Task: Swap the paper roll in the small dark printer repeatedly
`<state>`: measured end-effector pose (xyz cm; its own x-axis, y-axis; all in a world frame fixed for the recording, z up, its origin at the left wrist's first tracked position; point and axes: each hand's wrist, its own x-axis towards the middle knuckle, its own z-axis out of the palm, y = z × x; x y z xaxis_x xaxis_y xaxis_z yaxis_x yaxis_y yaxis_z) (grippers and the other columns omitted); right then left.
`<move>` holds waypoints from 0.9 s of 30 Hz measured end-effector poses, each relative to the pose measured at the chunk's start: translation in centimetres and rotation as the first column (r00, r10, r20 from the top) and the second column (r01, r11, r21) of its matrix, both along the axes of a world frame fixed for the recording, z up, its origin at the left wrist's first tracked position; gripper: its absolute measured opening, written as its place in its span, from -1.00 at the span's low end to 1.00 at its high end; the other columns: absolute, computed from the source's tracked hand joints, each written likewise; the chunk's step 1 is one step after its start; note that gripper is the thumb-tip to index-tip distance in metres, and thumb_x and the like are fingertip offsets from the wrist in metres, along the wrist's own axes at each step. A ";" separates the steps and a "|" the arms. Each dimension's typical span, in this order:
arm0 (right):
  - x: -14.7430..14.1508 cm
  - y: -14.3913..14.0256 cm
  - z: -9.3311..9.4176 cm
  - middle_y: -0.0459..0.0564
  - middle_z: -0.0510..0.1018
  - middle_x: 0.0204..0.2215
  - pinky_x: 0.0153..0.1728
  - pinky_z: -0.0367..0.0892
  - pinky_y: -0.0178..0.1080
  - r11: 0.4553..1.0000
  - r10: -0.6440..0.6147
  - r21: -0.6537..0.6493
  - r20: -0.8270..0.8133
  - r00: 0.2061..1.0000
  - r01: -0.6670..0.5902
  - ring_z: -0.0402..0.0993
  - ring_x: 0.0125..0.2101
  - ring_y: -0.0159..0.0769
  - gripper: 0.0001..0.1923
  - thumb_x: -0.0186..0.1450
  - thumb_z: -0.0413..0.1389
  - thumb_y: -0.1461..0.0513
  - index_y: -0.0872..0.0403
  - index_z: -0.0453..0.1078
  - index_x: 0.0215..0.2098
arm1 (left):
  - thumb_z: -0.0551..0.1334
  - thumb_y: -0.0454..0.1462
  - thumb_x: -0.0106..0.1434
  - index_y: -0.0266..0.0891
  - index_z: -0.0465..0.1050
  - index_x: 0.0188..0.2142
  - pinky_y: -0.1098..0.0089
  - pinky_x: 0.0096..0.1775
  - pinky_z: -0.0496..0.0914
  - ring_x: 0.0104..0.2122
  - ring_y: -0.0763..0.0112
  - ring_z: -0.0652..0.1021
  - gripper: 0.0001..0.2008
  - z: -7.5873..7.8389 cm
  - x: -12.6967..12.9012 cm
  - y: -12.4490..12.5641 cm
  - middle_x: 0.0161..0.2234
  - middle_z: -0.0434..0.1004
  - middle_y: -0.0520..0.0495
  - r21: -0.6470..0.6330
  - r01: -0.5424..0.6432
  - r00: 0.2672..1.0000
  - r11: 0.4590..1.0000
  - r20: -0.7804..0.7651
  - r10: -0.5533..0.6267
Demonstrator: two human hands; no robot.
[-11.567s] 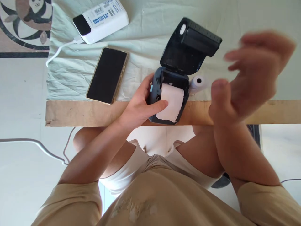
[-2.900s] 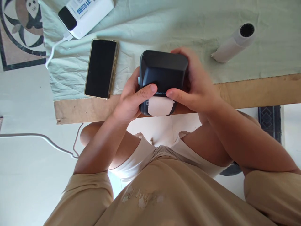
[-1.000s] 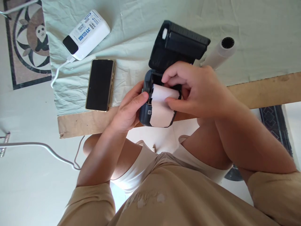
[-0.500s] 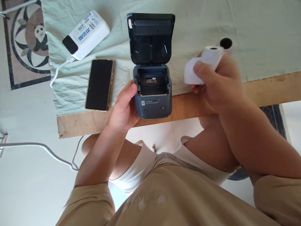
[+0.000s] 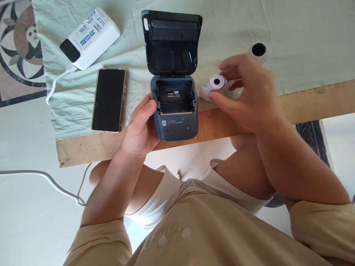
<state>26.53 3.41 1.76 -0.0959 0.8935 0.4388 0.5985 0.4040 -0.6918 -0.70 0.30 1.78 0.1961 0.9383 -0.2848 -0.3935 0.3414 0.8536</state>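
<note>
My left hand grips the left side of a dark grey label printer, its thumb on the upper edge. The printer's black lid is raised, and its paper bay holds no roll. To the right, a white paper roll stands on end on the cloth, its loose strip trailing left. Around that roll, my right hand has thumb and fingers spread apart, the thumb close to the paper. Behind this hand stands another white roll with a dark core, partly hidden.
A phone with a dark screen lies left of the printer. Beyond it is a white power bank with a plugged-in white cable. Pale green cloth covers the table, whose bare wooden edge faces me.
My right hand has brought the paper roll left and down, set it upright on the cloth beside the printer, and loosened its fingers. My left hand still holds the printer.
</note>
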 end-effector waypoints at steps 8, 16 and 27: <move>5.5 2.2 0.0 0.09 0.53 0.25 0.10 0.58 0.12 0.964 -0.261 0.103 0.191 0.946 0.245 0.57 0.25 0.09 -0.39 0.35 0.39 0.11 -0.17 0.50 0.36 | 0.45 -0.01 0.45 -0.18 0.73 -0.04 0.39 -0.31 0.62 -0.34 0.36 0.74 -0.70 -0.1 0.6 0.1 -0.21 0.80 -0.03 0.056 -0.077 0.996 0.995 0.050 0.074; 5.4 4.3 -2.3 0.12 0.58 0.07 0.24 0.56 0.16 0.954 -0.266 -0.096 0.164 0.950 0.283 0.54 0.01 -0.06 -0.34 0.21 0.33 0.44 -0.05 0.60 0.25 | 0.48 0.01 0.41 -0.12 0.66 -0.02 0.15 0.10 0.76 0.25 -0.08 0.78 -0.68 -0.1 0.4 0.1 -0.06 0.84 -0.10 0.012 -0.036 0.999 0.999 0.018 0.035; 7.6 5.1 -2.5 -0.04 0.68 -0.14 -0.47 0.39 -0.27 0.904 -0.128 -0.395 -0.613 0.780 -0.162 0.72 -0.25 -0.23 -0.70 0.45 0.31 0.19 -0.12 0.67 0.13 | 0.48 -0.02 0.44 -0.16 0.70 -0.02 0.21 0.08 0.77 0.18 0.00 0.80 -0.70 -0.2 0.4 0.0 -0.10 0.83 -0.05 0.037 -0.068 0.998 0.997 0.018 0.068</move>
